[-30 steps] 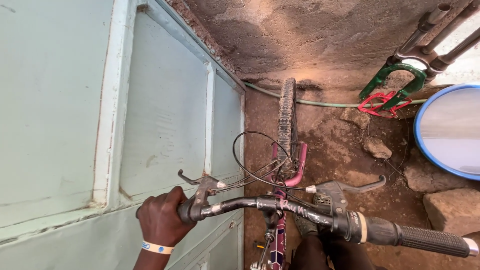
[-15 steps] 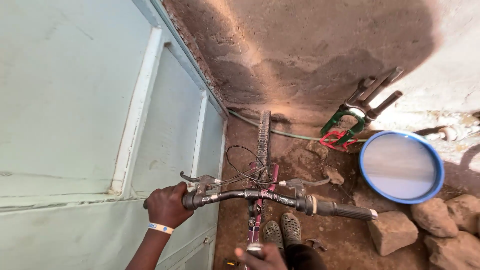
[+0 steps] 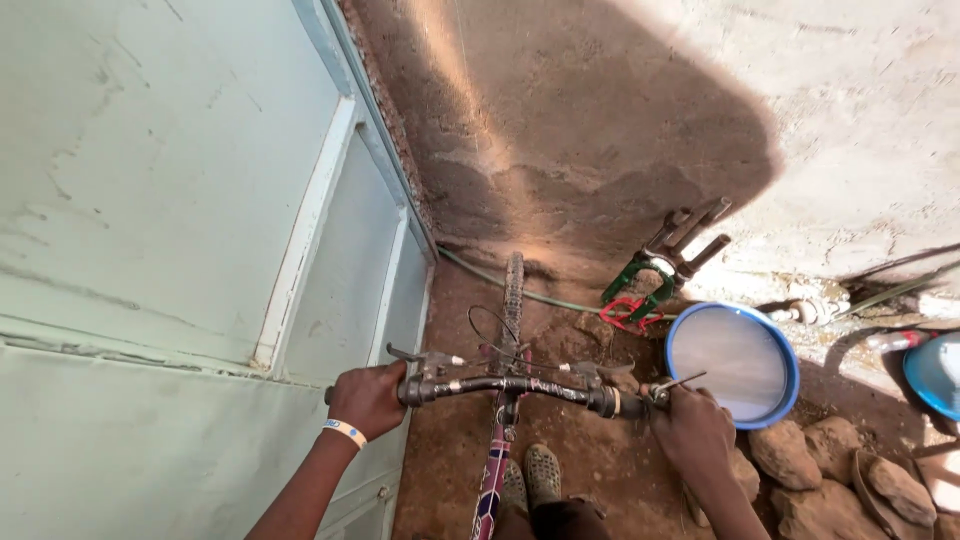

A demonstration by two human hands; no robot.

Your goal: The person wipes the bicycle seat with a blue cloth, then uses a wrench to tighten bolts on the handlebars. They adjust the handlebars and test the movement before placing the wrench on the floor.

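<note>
Gripping both ends of the handlebar (image 3: 510,385): left hand (image 3: 368,398) wrapped around the left grip, right hand (image 3: 692,432) closed on the right one. Bike stands on dirt floor, front wheel (image 3: 513,290) pointing at the wall. One green door (image 3: 200,300) close on the left. One blue basin (image 3: 732,362) just right of the bar, several rocks (image 3: 850,465) beside it, one green fork (image 3: 660,270) against the wall.

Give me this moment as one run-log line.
left hand: gripping left handlebar grip | right hand: on right handlebar end | bicycle handlebar: level | front wheel: toward wall | blue basin: right
</note>
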